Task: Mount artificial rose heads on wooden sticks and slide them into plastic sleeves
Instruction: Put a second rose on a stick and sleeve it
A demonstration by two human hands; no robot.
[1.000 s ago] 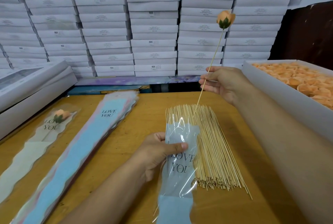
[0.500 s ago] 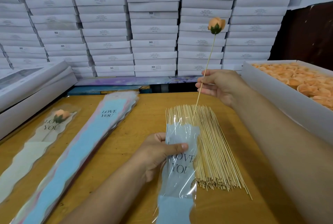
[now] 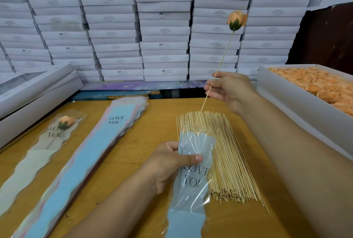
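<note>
Both forearms reach forward over the bench [image 3: 133,142], the left hand [image 3: 168,165] lower with thumb pressed across curled fingers, the right hand [image 3: 229,88] raised, fingertips pinched.

A wall of flat white boxes [image 3: 164,27] is standing stacked in columns well beyond the fingers, several showing small printed "SGS" labels. More white boxes [image 3: 34,88] are lying piled at the far left, tilted. A yellow-brown wooden table [image 3: 133,142] is spreading beneath everything. A dark brown panel [image 3: 328,35] is showing at upper right.
</note>
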